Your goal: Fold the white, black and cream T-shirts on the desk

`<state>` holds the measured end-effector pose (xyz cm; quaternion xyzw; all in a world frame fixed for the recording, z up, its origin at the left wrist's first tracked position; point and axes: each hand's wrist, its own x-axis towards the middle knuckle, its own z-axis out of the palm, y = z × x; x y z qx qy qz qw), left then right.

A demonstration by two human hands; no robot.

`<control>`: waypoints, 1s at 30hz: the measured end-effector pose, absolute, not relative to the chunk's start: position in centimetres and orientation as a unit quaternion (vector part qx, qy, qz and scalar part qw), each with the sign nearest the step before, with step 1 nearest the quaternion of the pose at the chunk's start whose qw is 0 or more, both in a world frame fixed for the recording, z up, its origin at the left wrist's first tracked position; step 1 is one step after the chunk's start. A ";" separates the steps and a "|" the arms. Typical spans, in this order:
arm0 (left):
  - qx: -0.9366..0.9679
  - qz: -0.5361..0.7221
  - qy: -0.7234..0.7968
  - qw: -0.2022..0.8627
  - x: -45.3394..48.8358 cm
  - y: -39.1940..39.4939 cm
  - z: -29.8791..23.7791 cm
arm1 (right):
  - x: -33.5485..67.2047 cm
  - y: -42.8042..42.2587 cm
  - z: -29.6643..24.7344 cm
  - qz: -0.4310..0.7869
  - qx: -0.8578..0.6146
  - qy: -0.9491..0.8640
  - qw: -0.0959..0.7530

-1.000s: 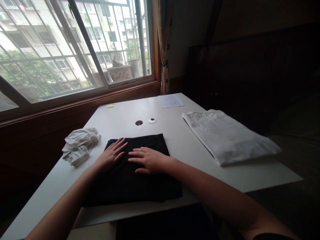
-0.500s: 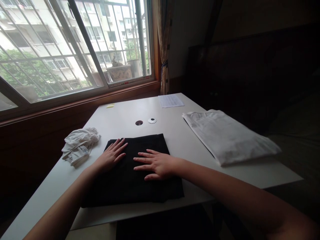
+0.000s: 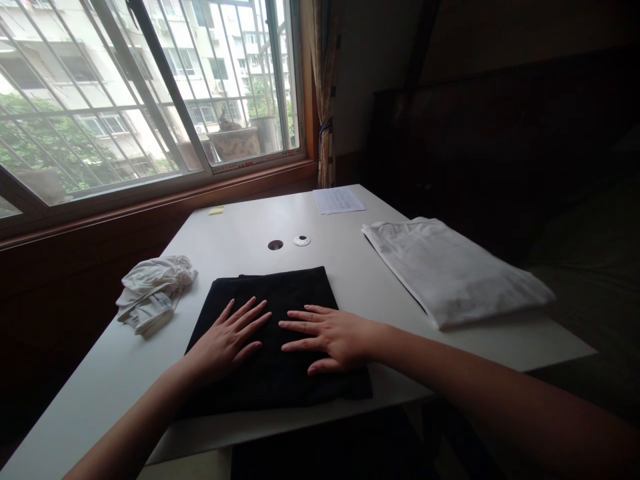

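A folded black garment (image 3: pixel 280 287) lies flat near the front edge of the white table, its exact kind hidden by the folding. Spread across its left half is my left hand (image 3: pixel 227 343), palm down with the fingers apart. My right hand (image 3: pixel 333 338) rests on the right half of the black cloth, also flat with fingers spread. A ring shows on one finger of the right hand. The fingertips of both hands point toward each other, with a narrow strip of cloth between them. Neither hand grips anything.
On the white table (image 3: pixel 240 230), a crumpled white cloth (image 3: pixel 155 290) lies at the left and a folded white cloth (image 3: pixel 455 273) at the right. Printed paper (image 3: pixel 340 200), a yellow slip (image 3: pixel 216 211), a cable hole (image 3: pixel 275 245) and its round cover (image 3: pixel 302 241) are farther back.
My left hand has slid right and toward me over the black cloth. My right hand has shifted slightly right and nearer. The view has turned a little.
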<state>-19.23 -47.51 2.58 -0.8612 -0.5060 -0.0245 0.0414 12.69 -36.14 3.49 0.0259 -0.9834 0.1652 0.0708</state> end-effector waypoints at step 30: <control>-0.839 0.004 -0.542 0.049 -20.3 -52.2 2.6 | 3.9 -32.3 1.8 0.105 -0.095 -0.987 0.080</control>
